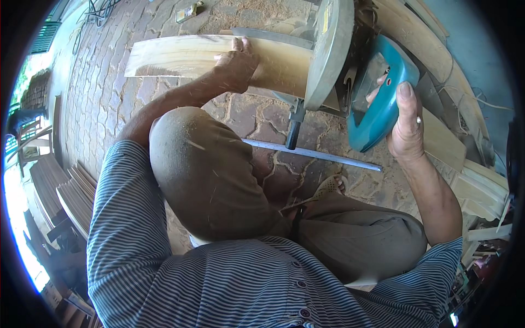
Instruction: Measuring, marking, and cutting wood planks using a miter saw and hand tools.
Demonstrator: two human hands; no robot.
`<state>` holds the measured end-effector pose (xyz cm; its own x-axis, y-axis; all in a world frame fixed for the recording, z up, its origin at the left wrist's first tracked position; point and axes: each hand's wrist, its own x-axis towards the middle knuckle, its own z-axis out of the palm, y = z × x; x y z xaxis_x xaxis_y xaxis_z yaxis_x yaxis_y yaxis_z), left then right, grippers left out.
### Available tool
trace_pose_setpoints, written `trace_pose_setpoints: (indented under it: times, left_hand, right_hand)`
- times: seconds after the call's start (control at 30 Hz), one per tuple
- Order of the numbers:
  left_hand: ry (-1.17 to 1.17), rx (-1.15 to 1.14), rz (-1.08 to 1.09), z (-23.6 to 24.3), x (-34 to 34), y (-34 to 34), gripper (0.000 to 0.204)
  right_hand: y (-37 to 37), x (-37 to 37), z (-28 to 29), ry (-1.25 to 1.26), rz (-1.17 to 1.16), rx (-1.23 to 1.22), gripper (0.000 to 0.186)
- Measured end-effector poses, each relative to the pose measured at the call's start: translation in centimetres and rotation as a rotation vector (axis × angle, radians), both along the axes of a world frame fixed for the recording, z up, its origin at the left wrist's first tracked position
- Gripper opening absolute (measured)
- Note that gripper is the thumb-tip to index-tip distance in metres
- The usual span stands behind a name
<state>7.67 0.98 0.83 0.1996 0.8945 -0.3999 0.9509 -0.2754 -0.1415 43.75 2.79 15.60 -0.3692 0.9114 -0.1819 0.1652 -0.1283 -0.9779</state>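
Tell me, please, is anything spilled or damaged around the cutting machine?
Loose sawdust lies scattered on the paving. The wooden board has a dark patch near its left end, odd against the pale wood; whether it is damage, I cannot tell.

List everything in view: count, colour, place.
power saw: one, grey-teal, upper right
board: one, pale wood, upper centre
metal strip: one, silvery, below saw
small object: one, yellowish, top
cables: several, dark, top left
stacked boards: several, brown, left
planks: several, pale, right
paving: one, brownish, underfoot
sandal: one, tan, centre
shirt: one, blue-white striped, bottom
trousers: one pair, brown, centre
left hand: one, bare, on board
right hand: one, bare, gripping teal handle
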Motion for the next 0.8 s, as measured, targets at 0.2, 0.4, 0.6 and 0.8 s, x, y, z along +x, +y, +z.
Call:
trace_pose_setpoints:
  times: [0.2,0.4,0.6,0.8]
  left_hand:
    - [0.007,0.034,0.011,-1.3,-1.5,-0.4,0.076]
    - [-0.012,-0.031,0.029,0.4,0.2,0.0,0.077]
    - [0.007,-0.035,0.047,0.5,0.4,0.2,0.076]
    - [0.014,-0.086,0.085,1.4,0.9,0.1,0.075]
  right_hand:
    - [-0.2,-0.5,-0.4,-0.010,0.017,0.023,0.073]
    - [-0.6,0.4,-1.3,-0.027,0.027,0.040,0.075]
    - [-1.2,0.5,-2.2,-0.006,0.049,0.052,0.072]
    - [-1.7,0.8,-3.2,0.039,0.055,0.046,0.068]
